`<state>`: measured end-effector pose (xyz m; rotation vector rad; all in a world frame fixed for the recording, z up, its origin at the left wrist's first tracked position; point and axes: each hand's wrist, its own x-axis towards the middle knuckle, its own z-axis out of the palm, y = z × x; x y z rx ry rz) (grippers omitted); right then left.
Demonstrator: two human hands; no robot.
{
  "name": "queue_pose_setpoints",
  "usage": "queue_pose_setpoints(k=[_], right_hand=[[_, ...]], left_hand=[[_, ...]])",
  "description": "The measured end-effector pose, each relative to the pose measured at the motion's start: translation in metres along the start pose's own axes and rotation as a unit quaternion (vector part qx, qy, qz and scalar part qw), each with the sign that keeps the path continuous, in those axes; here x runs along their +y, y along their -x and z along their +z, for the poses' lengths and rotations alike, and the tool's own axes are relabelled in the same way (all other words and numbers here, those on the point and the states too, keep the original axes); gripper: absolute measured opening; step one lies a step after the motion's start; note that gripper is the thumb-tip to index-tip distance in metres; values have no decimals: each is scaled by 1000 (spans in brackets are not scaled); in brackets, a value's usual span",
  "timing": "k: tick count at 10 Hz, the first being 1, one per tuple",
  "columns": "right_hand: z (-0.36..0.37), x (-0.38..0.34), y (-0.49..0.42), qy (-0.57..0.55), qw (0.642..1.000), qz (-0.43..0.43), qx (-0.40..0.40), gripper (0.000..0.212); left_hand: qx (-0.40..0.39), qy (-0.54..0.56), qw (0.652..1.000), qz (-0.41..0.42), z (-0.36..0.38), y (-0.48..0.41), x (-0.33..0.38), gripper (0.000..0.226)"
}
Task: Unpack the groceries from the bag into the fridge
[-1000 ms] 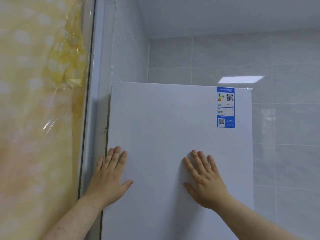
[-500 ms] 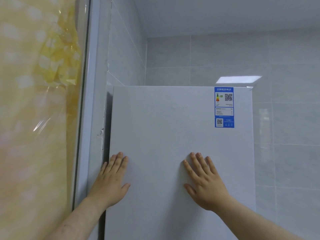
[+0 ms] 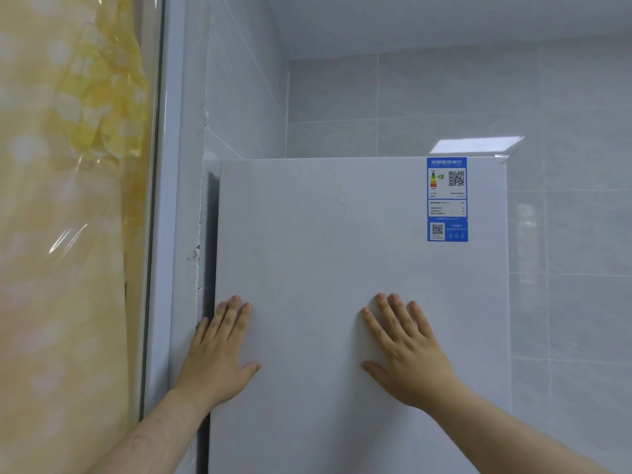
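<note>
The white fridge door [image 3: 325, 254] fills the middle of the head view and stands flush with the fridge body. A blue energy label [image 3: 447, 199] sticks to its top right corner. My left hand [image 3: 219, 354] presses flat on the door near its left edge, fingers straight. My right hand [image 3: 407, 350] presses flat further right, fingers spread. Neither hand holds anything. No bag or groceries are in view.
A narrow dark gap [image 3: 207, 295] runs between the fridge and a white frame [image 3: 171, 234] on the left. Yellow patterned film [image 3: 68, 200] covers the glass beyond it. Grey tiled wall [image 3: 564, 268] rises behind and to the right of the fridge.
The door has swung in against the fridge body under both flat hands. My left hand sits a little lower on the door than a second ago.
</note>
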<state>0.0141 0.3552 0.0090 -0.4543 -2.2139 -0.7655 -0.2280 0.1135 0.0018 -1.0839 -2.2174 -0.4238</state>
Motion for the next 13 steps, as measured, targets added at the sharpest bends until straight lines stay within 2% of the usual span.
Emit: queue_pose_setpoints(k=[3, 5, 9, 11, 12, 13], right_hand=[[3, 1, -1, 18, 1000, 1, 15, 86], [1, -3, -2, 19, 1000, 11, -8, 86], [-46, 3, -3, -29, 987, 6, -158, 79], [-79, 9, -6, -45, 967, -20, -251, 80], [-94, 19, 0, -91, 957, -15, -276, 72], [-108, 27, 12, -140, 927, 24, -346, 63]], left_hand=[[-10, 2, 1000, -3, -2, -2, -1, 106], [1, 11, 1000, -5, -1, -2, -1, 107], [-49, 88, 995, -25, -42, 0, 12, 88], [-74, 168, 983, -20, -71, 10, 34, 65], [-91, 157, 983, -8, -91, 17, 46, 67], [-114, 189, 975, -20, -109, 20, 59, 72]])
